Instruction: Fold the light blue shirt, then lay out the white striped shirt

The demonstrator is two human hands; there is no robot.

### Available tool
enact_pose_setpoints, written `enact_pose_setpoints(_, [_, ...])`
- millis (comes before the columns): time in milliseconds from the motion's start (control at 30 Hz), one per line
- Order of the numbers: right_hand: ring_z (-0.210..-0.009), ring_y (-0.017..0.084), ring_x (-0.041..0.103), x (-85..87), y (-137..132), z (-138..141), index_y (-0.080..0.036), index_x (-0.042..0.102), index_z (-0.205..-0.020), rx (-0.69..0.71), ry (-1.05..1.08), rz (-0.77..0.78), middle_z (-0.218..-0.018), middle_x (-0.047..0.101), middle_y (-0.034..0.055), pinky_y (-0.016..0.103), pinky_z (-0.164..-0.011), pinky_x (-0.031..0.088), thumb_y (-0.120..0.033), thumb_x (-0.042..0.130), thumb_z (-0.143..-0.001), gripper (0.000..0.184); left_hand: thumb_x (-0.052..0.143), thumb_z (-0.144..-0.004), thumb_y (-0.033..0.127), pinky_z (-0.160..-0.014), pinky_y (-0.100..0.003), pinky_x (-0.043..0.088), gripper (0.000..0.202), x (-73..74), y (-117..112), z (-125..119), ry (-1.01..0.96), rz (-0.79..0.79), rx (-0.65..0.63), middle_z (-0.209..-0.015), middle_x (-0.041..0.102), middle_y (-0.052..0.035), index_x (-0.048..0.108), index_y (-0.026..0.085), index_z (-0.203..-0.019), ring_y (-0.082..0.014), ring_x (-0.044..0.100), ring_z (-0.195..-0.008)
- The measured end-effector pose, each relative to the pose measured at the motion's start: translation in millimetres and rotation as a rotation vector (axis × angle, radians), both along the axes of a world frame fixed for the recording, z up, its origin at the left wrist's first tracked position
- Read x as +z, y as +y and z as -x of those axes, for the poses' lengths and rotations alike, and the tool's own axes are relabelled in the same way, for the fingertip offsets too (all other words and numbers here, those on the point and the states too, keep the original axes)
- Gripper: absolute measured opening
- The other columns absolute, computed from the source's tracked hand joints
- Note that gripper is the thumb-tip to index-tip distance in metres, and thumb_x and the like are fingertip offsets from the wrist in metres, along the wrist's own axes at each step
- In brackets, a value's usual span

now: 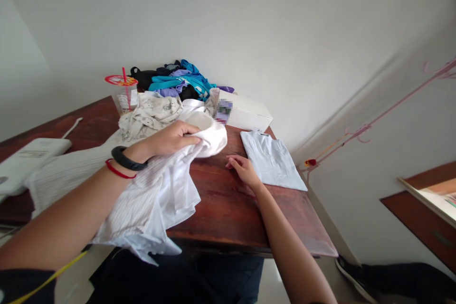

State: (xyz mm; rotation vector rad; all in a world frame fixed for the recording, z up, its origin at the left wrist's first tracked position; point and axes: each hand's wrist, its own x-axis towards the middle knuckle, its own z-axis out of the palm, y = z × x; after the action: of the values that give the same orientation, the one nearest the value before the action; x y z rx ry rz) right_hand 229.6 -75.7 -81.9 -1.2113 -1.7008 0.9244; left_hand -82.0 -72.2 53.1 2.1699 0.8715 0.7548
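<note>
My left hand [174, 137], with a black band at its wrist, grips a white striped shirt [153, 190] by its collar part between thumb and fingers. The collar end is lifted a little, and the rest of the shirt spreads loosely over the table, with its lower edge hanging past the front. My right hand [245, 171] is just over the bare wood to the right of the shirt, fingers loosely bent and holding nothing. Beside it lies a folded light blue shirt [272, 159], which it does not grip.
Crumpled clothes [181, 80] are piled at the back, with a patterned white cloth [151, 111] in front. A plastic cup [124, 97] with a red straw stands by them. Near the wall is a white box [249, 111]. A white device [32, 161] lies on the wooden table [221, 218].
</note>
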Motion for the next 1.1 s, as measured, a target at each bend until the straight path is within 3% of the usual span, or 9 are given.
enact_pose_setpoints(100, [-0.087,0.022,0.067,3.3,-4,5,-0.019,0.077,-0.095,0.021,0.129,0.042,-0.091,0.075,0.0039,0.034,-0.083,0.051,-0.058,0.065,-0.092,0.04,0.067,-0.09,0.037,-0.07,-0.024,0.045,0.026,-4.2,-15,-13,0.029,0.163,-0.398,-0.087,0.073,-0.004,0.078,0.014,-0.092,-0.0172,0.062,-0.077])
enact_pose_setpoints(167, [-0.094,0.023,0.067,7.6,-8,10,-0.021,0.077,-0.105,0.041,0.305,0.117,-0.1,0.076,0.0039,0.034,-0.088,0.051,-0.059,0.065,-0.092,0.042,0.071,-0.089,0.035,-0.079,-0.025,0.049,0.027,-13.9,-24,-23,0.061,0.262,-0.634,-0.1,0.077,-0.0067,0.08,0.015,-0.103,-0.0213,0.068,-0.088])
enact_pose_setpoints(267, [-0.1,0.024,0.068,15.9,-16,17,-0.024,0.071,-0.124,0.079,0.526,0.229,-0.111,0.076,0.0056,0.036,-0.091,0.053,-0.059,0.068,-0.09,0.048,0.075,-0.087,0.033,-0.088,-0.025,0.05,0.037,-35.6,-31,-38,0.184,0.361,-0.826,-0.112,0.077,-0.0074,0.077,0.017,-0.121,-0.0229,0.07,-0.101])
enact_pose_setpoints(400, [-0.083,0.023,0.069,21.5,-25,22,-0.02,0.073,-0.115,0.12,0.595,0.373,-0.098,0.077,0.0074,0.033,-0.075,0.054,-0.05,0.079,-0.085,0.043,0.077,-0.087,0.038,-0.074,-0.021,0.049,0.043,-59.6,-33,-52,0.322,0.408,-0.793,-0.096,0.078,-0.0049,0.076,0.018,-0.126,-0.0183,0.07,-0.085])
enact_pose_setpoints(467, [-0.075,0.021,0.068,20.2,-25,21,-0.018,0.074,-0.11,0.132,0.601,0.413,-0.092,0.077,0.0067,0.032,-0.07,0.053,-0.046,0.082,-0.082,0.04,0.074,-0.09,0.04,-0.075,-0.021,0.049,0.042,-64.5,-31,-54,0.306,0.43,-0.776,-0.1,0.078,-0.0053,0.075,0.018,-0.126,-0.0176,0.07,-0.086])
enact_pose_setpoints(700, [-0.066,0.016,0.063,12.1,-17,14,-0.015,0.075,-0.093,0.056,0.615,0.376,-0.08,0.074,0.0039,0.028,-0.066,0.05,-0.042,0.087,-0.076,0.034,0.067,-0.096,0.038,-0.083,-0.022,0.05,0.036,-69.3,-27,-55,0.219,0.518,-0.771,-0.114,0.076,-0.0067,0.074,0.016,-0.124,-0.0177,0.07,-0.1])
enact_pose_setpoints(1000, [-0.065,0.015,0.061,16.8,-17,15,-0.017,0.074,-0.09,0.016,0.64,0.385,-0.076,0.072,0.0021,0.026,-0.063,0.048,-0.04,0.089,-0.073,0.032,0.067,-0.095,0.033,-0.081,-0.021,0.05,0.032,-71.1,-26,-56,0.202,0.622,-0.749,-0.109,0.076,-0.0065,0.074,0.016,-0.122,-0.0162,0.069,-0.095])
enact_pose_setpoints(1100, [-0.065,0.015,0.06,13.4,-15,12,-0.016,0.074,-0.085,-0.019,0.621,0.396,-0.076,0.071,0.0024,0.027,-0.063,0.048,-0.047,0.085,-0.077,0.033,0.067,-0.095,0.032,-0.08,-0.02,0.05,0.032,-71.6,-25,-57,0.196,0.631,-0.753,-0.107,0.075,-0.0059,0.073,0.016,-0.122,-0.0148,0.068,-0.094])
